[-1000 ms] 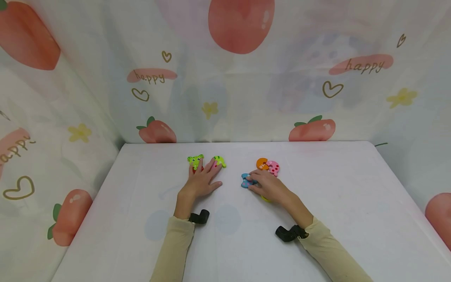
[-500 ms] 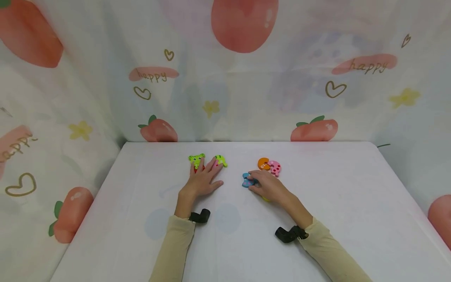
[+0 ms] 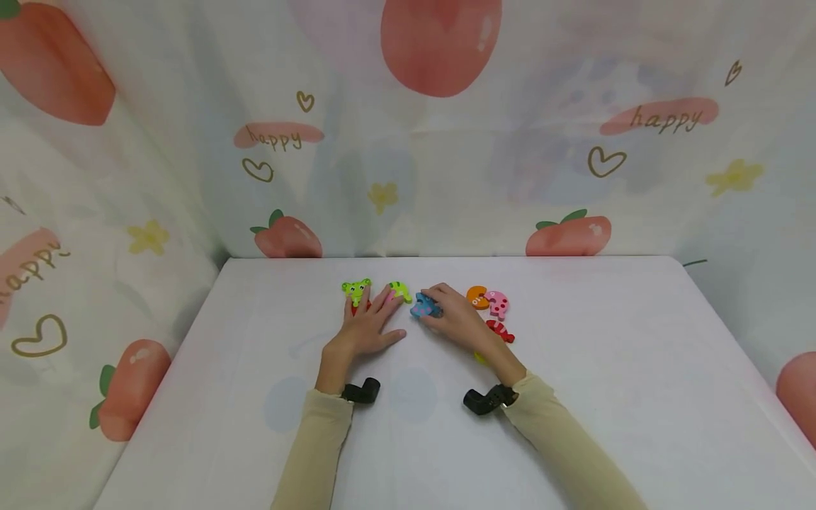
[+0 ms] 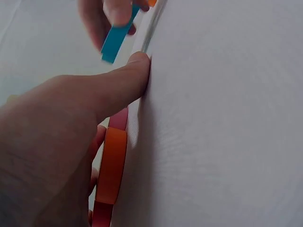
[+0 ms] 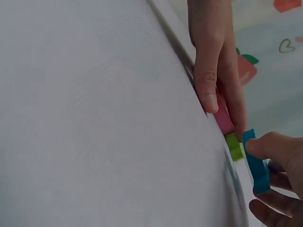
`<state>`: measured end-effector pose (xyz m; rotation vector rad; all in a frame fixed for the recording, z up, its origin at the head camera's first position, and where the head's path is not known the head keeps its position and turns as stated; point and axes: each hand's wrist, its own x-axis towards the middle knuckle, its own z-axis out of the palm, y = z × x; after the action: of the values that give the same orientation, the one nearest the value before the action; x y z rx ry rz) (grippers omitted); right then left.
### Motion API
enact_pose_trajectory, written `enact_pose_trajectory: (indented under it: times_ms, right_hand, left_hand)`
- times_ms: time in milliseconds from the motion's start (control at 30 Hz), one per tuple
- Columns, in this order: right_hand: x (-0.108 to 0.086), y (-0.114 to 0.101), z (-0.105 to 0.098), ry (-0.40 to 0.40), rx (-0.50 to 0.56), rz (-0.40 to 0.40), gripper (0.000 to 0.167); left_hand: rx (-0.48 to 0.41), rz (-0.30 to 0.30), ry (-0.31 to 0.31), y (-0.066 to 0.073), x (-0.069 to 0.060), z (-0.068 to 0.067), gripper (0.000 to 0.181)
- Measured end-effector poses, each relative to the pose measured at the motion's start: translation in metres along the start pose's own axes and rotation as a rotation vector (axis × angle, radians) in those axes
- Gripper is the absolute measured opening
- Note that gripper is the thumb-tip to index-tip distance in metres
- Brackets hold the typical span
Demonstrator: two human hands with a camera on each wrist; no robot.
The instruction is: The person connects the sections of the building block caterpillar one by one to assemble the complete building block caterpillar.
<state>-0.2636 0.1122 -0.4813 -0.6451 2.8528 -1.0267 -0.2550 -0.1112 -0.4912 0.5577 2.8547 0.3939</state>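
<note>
Fingers of the right hand are curled in a pinch on a thick blue spotted curvy piece, just right of the lime-green striped piece; looks lifted off the white table in both wrist views. Left hand: fingers straight, spread, no grip, laid over pieces at and left of the lime-green one. Just beside it on the left, partly covered: a pink block. Further left: green big-eyed frog-faced piece. Well right of lime-green: orange rounded piece, touching pink red-spotted piece; nearer the person, red white-striped piece.
</note>
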Motion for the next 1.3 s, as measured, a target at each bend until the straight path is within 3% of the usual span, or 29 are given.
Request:
enact_pose_trajectory:
  times_ms: [333,733,1300]
  right_hand:
    - [0.028,-0.009,0.019,0.023,-0.014,0.080,0.056]
    - [0.030,-0.018,0.023,0.012,-0.088,0.148,0.053]
    - [0.026,-0.018,0.027,0.029,-0.056,0.171,0.054]
  left_hand:
    - [0.014,-0.014,-0.010,-0.001,0.001,-0.001,0.078]
    - [0.003,-0.021,-0.011,-0.001,0.001,-0.001,0.078]
    - [0.026,-0.020,-0.007,0.001,0.001,0.000,0.077]
